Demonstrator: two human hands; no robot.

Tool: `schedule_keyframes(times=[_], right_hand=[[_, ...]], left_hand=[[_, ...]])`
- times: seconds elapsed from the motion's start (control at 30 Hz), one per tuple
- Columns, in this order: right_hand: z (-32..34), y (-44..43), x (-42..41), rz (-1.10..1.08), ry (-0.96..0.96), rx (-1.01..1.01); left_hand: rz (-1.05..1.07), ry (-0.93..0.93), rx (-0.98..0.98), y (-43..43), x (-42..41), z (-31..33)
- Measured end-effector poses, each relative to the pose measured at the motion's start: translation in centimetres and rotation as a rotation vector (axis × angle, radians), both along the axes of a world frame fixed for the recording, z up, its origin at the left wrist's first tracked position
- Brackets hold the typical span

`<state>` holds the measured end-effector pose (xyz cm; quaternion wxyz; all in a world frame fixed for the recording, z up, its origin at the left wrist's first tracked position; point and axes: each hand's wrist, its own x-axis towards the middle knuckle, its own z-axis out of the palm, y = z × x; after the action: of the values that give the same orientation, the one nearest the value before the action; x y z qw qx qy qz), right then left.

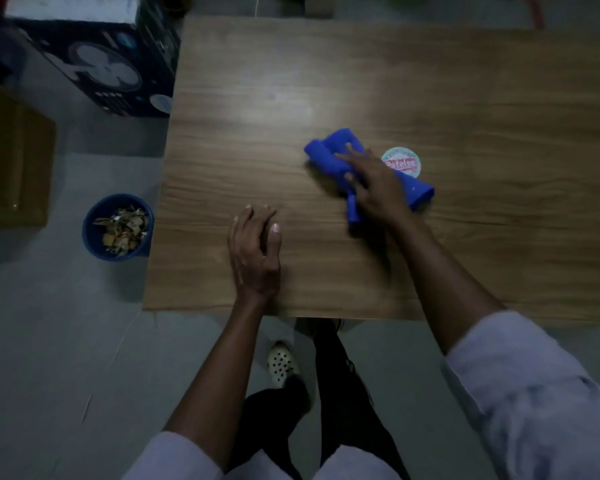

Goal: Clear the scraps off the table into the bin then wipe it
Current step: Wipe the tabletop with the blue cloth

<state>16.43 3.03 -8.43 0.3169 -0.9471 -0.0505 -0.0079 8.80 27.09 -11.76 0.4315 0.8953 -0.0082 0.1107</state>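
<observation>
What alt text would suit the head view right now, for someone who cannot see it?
The right hand presses a bunched blue cloth onto the wooden table beside a round sticker, while the left hand rests on the table near its front edge. On the floor left of the table, a blue bin holds scraps.

One left hand [255,251], one right hand [374,187], one blue cloth [326,152], one sticker [401,162], one table [257,74], one bin [90,237]

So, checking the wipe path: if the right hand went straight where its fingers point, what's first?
Apparently nothing: past the right hand and its blue cloth, only bare table shows, up to the far-left edge.
</observation>
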Motion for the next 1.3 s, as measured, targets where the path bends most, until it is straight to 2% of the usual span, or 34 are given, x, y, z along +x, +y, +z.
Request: schedule_keyframes(times=[0.07,0.13,0.37,0.47,0.6,0.7,0.83,0.97,1.0,1.1,1.17,1.23,1.3], right_hand=[[-2.2,2.1,-0.7,0.073,-0.045,-0.113],[-1.8,4.1,-4.0,0.204,-0.027,-0.121],[-0.3,6.9,-18.3,0.458,0.144,0.163],[3.0,4.8,-18.9,0.2,0.128,0.319],[3.0,2.1,-16.0,-0.271,0.067,0.173],[-0.3,5.4,-16.3,-0.293,0.105,0.058],[-1.2,12.0,-19.5,-0.166,0.052,0.188],[1.0,14.4,-23.2,0.038,0.12,0.28],[1.6,13.9,-23.6,-0.017,0.106,0.299],[2.4,10.2,-22.5,-0.408,-0.005,0.24],[1.6,8.2,-20.7,-0.613,0.052,0.132],[-0.2,8.8,-19.0,-0.7,0.151,0.019],[-1.6,12.0,-17.7,-0.652,0.093,-0.082]], left_hand=[[0.007,-0.017,-0.003,0.2,-1.2,0.0],[0.021,-0.008,0.0,0.5,-2.4,0.3],[-0.046,0.08,0.028,2.1,-7.2,2.0],[-0.046,0.087,0.055,3.5,-8.6,2.2],[0.027,0.166,0.063,4.8,-9.6,2.1],[0.036,0.178,0.042,4.9,-10.3,1.6],[0.013,0.143,0.008,4.7,-11.1,1.7],[0.01,0.219,-0.03,5.2,-10.9,2.9],[0.012,0.236,-0.041,5.5,-10.9,3.2],[0.027,0.212,-0.013,6.4,-10.9,3.2],[0.036,0.207,0.017,6.5,-11.1,2.9],[0.044,0.213,0.016,6.5,-11.1,2.5],[0.053,0.203,-0.013,6.6,-11.0,2.5]])
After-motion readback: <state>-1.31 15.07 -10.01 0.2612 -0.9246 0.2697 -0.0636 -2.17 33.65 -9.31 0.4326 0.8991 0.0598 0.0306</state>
